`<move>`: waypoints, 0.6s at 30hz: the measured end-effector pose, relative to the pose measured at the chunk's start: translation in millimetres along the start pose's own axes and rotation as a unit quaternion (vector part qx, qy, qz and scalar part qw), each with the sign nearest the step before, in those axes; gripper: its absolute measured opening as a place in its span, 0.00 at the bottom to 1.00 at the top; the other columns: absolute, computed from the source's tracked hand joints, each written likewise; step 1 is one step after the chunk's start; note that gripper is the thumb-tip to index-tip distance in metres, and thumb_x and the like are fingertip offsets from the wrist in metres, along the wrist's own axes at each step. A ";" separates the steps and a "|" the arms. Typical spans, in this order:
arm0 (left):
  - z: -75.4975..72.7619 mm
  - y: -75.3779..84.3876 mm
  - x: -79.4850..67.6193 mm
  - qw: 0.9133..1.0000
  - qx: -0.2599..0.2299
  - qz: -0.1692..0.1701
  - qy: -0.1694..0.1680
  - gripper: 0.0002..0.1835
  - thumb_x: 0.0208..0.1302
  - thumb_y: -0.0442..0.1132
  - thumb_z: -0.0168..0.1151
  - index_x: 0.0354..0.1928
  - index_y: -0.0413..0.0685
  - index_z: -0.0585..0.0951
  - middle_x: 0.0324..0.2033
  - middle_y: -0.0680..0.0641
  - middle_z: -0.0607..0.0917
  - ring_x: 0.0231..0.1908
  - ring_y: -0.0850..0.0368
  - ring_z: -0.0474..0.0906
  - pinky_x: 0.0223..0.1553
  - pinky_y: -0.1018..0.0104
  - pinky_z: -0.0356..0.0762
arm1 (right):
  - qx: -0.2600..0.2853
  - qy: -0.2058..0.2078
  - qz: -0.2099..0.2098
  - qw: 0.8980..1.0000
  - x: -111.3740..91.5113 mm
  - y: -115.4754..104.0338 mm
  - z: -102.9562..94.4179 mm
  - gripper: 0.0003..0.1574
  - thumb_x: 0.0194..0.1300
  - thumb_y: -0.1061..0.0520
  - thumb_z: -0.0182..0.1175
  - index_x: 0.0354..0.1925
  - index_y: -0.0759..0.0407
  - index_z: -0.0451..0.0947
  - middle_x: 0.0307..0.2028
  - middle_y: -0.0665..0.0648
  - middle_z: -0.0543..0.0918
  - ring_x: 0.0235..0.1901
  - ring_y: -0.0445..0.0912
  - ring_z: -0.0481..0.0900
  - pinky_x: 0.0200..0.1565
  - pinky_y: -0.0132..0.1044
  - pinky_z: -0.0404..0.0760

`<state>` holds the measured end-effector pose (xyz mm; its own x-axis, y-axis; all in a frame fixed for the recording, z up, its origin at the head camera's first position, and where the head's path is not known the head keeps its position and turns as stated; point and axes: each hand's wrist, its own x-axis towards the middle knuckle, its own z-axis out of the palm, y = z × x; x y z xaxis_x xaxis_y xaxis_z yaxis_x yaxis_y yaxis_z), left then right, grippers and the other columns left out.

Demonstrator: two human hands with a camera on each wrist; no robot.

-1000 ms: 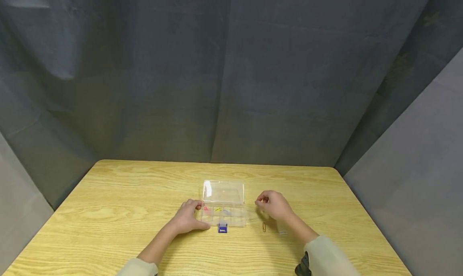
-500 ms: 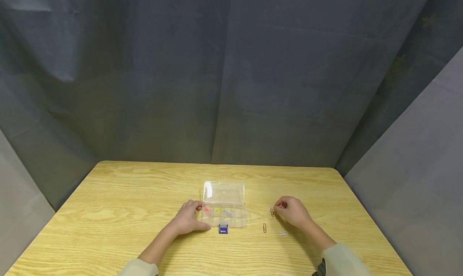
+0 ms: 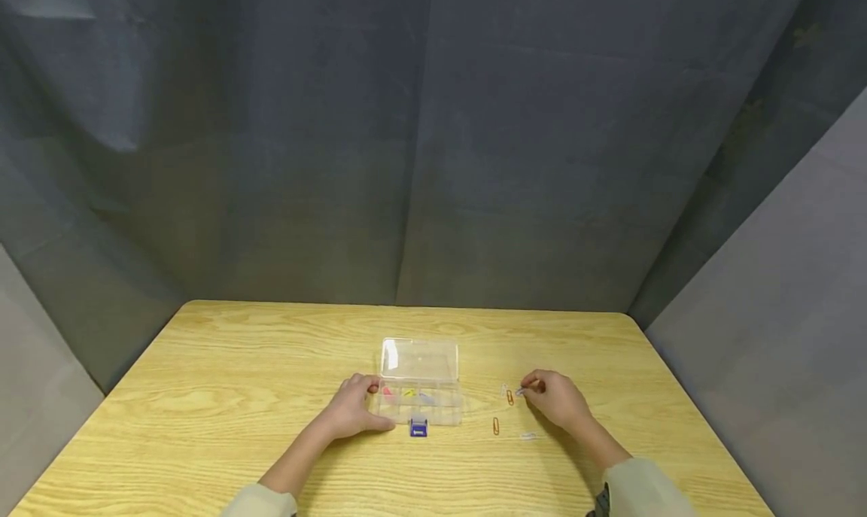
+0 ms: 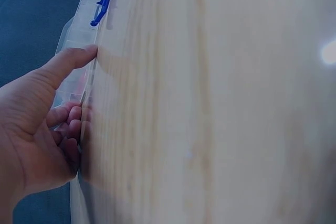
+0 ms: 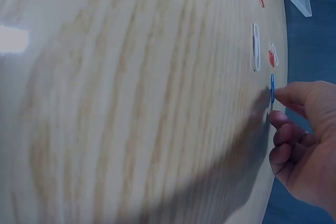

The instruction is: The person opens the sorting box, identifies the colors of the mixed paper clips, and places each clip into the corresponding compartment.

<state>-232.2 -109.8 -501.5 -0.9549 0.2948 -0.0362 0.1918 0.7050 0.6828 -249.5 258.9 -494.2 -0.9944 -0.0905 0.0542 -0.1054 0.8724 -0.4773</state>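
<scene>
A clear plastic compartment box (image 3: 447, 416) lies with its lid raised at the back and a blue latch (image 3: 418, 428) at the front. Pink, yellow and bluish paper clips show in its back row. My left hand (image 3: 351, 410) grips the box's left end, thumb at the front edge and fingers at the back corner. To the right, the fingertips of my right hand (image 3: 557, 400) pinch a blue paper clip (image 5: 272, 88) low at the tabletop. Beside it lie a red paper clip (image 3: 510, 398) and a white paper clip (image 3: 503, 390).
Nearer the front are another red paper clip (image 3: 496, 426) and a white paper clip (image 3: 528, 436) on the wooden table (image 3: 237, 374). Dark curtains (image 3: 305, 163) hang behind the table, and grey panels flank it.
My right hand has moved right, away from the box, leaving a red and a white paper clip uncovered. A blue paper clip now shows at its fingertips. The left hand stays in place.
</scene>
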 end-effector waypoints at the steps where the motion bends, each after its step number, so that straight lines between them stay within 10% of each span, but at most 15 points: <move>1: -0.2 0.2 0.0 1.000 -0.001 0.000 0.000 0.44 0.35 0.58 0.70 0.55 0.41 0.68 0.44 0.49 0.72 0.46 0.54 0.64 0.47 0.56 0.67 | -0.004 -0.001 0.001 1.000 0.8 0.7 0.7 0.08 0.55 0.53 0.60 0.35 0.51 0.79 0.25 0.49 0.75 0.24 0.41 0.67 0.24 0.33 0.64; 18: 0.3 -1.7 1.3 1.000 0.001 -0.002 0.000 0.44 0.35 0.58 0.70 0.54 0.41 0.69 0.43 0.49 0.72 0.45 0.55 0.64 0.47 0.57 0.67 | -0.111 0.020 -0.049 0.992 1.1 3.1 3.9 0.06 0.55 0.49 0.59 0.30 0.48 0.82 0.21 0.45 0.70 0.19 0.39 0.63 0.21 0.31 0.63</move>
<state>-233.7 -110.3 -502.9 -0.9558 0.2914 -0.0394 0.1876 0.7076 0.6812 -250.9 259.6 -499.1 -0.9781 -0.1651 0.1268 -0.1937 0.9451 -0.2634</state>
